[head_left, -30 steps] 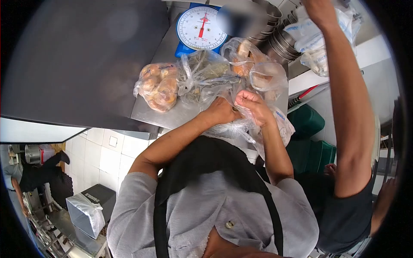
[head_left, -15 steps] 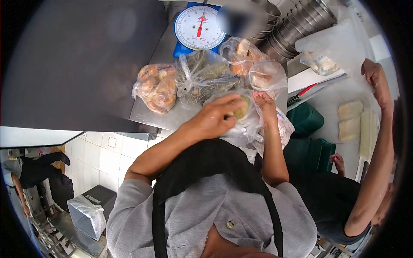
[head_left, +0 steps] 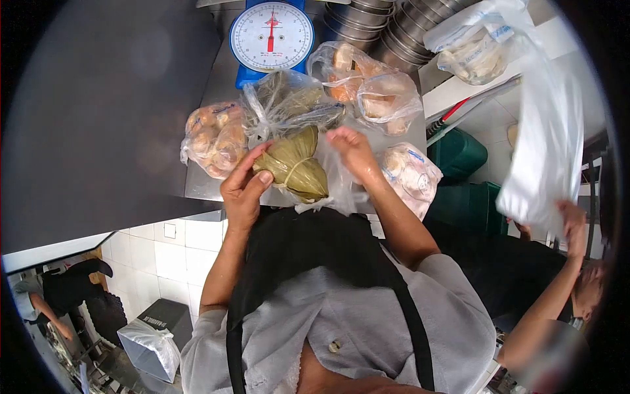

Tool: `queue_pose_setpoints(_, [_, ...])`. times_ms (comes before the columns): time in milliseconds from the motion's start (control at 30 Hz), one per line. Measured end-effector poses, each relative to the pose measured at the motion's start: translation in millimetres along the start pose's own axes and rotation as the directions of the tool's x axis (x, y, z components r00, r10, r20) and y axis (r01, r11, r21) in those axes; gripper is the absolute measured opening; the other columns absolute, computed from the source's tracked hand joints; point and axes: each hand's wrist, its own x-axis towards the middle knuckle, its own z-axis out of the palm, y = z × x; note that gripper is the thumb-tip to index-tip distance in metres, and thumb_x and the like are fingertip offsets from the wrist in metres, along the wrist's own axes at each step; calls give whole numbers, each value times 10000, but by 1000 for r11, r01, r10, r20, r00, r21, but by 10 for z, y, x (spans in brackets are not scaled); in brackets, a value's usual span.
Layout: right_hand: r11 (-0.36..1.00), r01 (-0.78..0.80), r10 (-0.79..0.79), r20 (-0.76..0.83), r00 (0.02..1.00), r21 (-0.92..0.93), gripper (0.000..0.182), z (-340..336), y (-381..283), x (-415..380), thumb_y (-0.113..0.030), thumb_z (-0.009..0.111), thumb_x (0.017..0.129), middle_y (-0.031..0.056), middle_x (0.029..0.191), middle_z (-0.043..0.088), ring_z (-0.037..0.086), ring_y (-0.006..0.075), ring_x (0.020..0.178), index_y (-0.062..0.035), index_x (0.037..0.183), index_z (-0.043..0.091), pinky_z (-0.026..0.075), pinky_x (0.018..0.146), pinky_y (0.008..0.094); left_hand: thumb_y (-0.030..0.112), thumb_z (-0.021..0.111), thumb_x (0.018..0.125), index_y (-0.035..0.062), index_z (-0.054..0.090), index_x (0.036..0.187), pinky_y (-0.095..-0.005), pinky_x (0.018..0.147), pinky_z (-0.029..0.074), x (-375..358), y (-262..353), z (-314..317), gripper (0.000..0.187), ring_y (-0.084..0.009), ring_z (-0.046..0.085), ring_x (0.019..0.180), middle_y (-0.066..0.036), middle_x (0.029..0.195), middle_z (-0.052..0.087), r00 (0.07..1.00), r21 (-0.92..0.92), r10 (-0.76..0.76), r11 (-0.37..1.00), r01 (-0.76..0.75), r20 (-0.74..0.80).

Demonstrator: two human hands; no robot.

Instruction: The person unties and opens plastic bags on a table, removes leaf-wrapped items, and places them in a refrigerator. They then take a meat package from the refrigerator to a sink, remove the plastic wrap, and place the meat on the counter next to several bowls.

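Note:
My left hand (head_left: 244, 184) grips a leaf-wrapped parcel (head_left: 293, 164), olive green and tied round with a thin strip. Beside it, my right hand (head_left: 354, 154) is closed on a thin clear plastic bag (head_left: 338, 184) that hangs down behind the parcel. Above the parcel lies a knotted clear bag of dark green contents (head_left: 289, 98). A bag of round brown pieces (head_left: 216, 138) sits left of my left hand. To the right of my right hand rests a bag of pale pinkish contents (head_left: 412, 177). Bagged bread-like pieces (head_left: 374, 88) lie farther back.
A blue dial scale (head_left: 272, 36) stands at the back of the metal counter, beside stacked metal pots (head_left: 357, 23). At right, a co-worker's hand (head_left: 572, 226) holds a long plastic bag (head_left: 545, 144). Green bins (head_left: 459, 154) stand below. Another person is at far left.
The leaf-wrapped parcel is now lifted out in my left hand, which has moved left. My right hand has moved left with the plastic bag. The co-worker's hand has dropped, stretching a bag downward.

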Motion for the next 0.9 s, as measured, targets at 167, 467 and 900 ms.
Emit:
queue_pose_setpoints(167, [981,64,20,-422,906,184,171,-549,-144,139,-201,562,897,-36,753,564,470,50,698,-57,817,606,380,653,201,52,592,797,-44,516,1184,-379,1009,338,-42,-31,-325,406,-261,478,1162,-173,1235,518,999,82,48,995,-48,10])
queue_pose_setpoints(467, [943,-73,141,-190,972,326,231,-555,-22,-280,-256,589,885,-29,834,559,474,45,760,-34,947,584,378,692,191,-2,546,821,2,528,1162,-366,1002,342,-205,-394,-565,341,-311,473,1180,-179,1222,524,971,846,30,484,-223,239])
queue_pose_setpoints(900, [960,-196,209,-44,977,202,180,-231,-35,-681,-132,567,889,-2,959,621,536,62,843,-39,1032,621,418,773,205,336,576,742,-36,540,1108,-397,830,458,491,-646,884,523,-336,575,992,-245,1085,578,411,906,-813,317,-281,412])
